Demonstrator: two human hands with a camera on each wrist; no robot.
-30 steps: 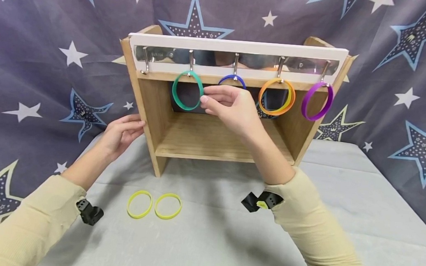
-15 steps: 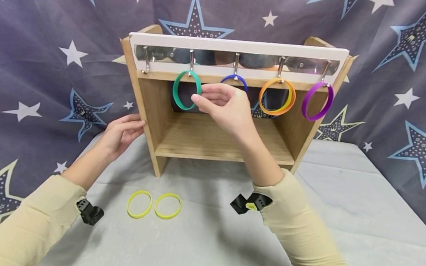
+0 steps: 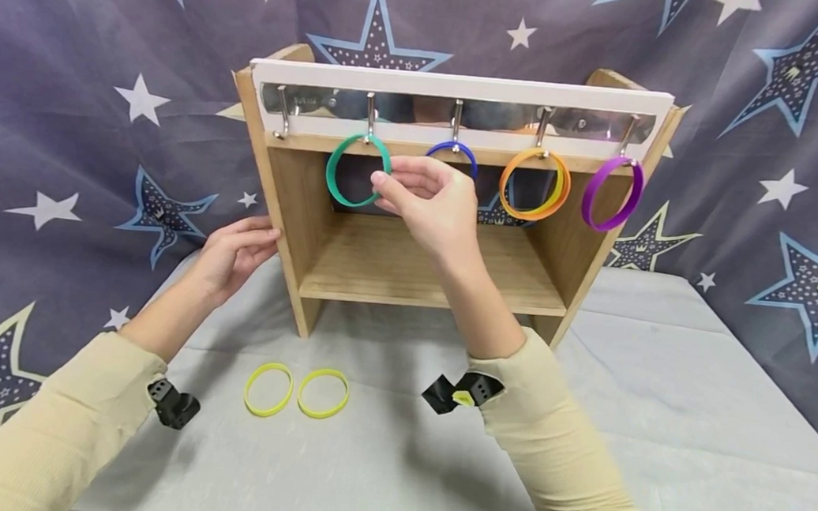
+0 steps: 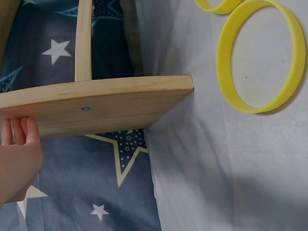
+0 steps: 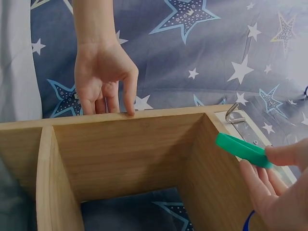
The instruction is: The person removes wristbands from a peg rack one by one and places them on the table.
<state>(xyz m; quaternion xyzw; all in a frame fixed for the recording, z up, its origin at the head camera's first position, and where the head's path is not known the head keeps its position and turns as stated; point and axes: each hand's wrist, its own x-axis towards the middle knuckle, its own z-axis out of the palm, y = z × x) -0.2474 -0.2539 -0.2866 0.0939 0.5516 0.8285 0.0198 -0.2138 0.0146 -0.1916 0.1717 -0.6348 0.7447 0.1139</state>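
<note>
A teal-green silicone wristband [image 3: 329, 172] is at the second hook from the left, its top edge level with the hook's tip. My right hand [image 3: 436, 202] pinches the band's right edge between thumb and fingers; the right wrist view shows this grip on the green wristband [image 5: 243, 150] too. With fairly straight fingers, my left hand [image 3: 234, 257] touches the outer left side of the wooden shelf [image 3: 293, 224]. In the left wrist view, the left fingertips [image 4: 32, 126] rest against that side panel. A blue wristband [image 3: 462, 150] on the middle hook is partly hidden behind my right hand.
An orange wristband [image 3: 504, 191] with a yellow one [image 3: 554, 193] inside it hangs on the fourth hook. A purple wristband [image 3: 588, 201] hangs on the far-right hook. The far-left hook [image 3: 284, 112] is bare. Two yellow wristbands [image 3: 289, 394] lie on the grey cloth before the shelf.
My right forearm has swung left, and the right hand has shifted slightly left at the green wristband. That band has turned a little and looks wider now. The left hand stays in place.
</note>
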